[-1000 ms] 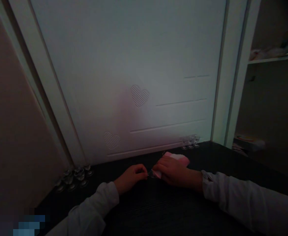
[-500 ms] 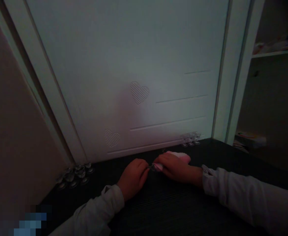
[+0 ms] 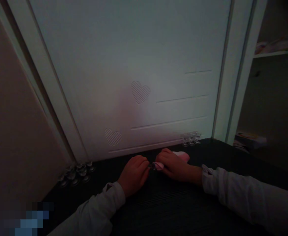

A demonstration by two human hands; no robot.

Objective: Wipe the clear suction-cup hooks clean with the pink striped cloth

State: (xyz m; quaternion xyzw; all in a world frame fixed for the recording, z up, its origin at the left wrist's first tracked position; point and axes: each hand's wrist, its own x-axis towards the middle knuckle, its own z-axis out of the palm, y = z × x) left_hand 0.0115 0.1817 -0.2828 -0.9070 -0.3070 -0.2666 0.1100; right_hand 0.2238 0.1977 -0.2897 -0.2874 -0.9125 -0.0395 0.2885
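A pink cloth (image 3: 183,156) is gripped in my right hand (image 3: 172,164), with one end folded out past the fingertips toward the left. My left hand (image 3: 135,173) is closed in a pinch on a small glass (image 3: 151,166), of which only a little shows between the two hands. The cloth's near end wraps against that glass. Both hands are low over the dark table (image 3: 158,209), close together. Most of the held glass is hidden by fingers and cloth.
Several small stemmed glasses (image 3: 71,173) stand at the table's left edge, and several more (image 3: 191,139) at the back right by the white panel (image 3: 124,52). A shelf (image 3: 276,54) with items is on the right.
My right hand's fingers have shifted slightly around the cloth, and the cloth's near end has turned a little. My left hand stays almost in place, still pinching.
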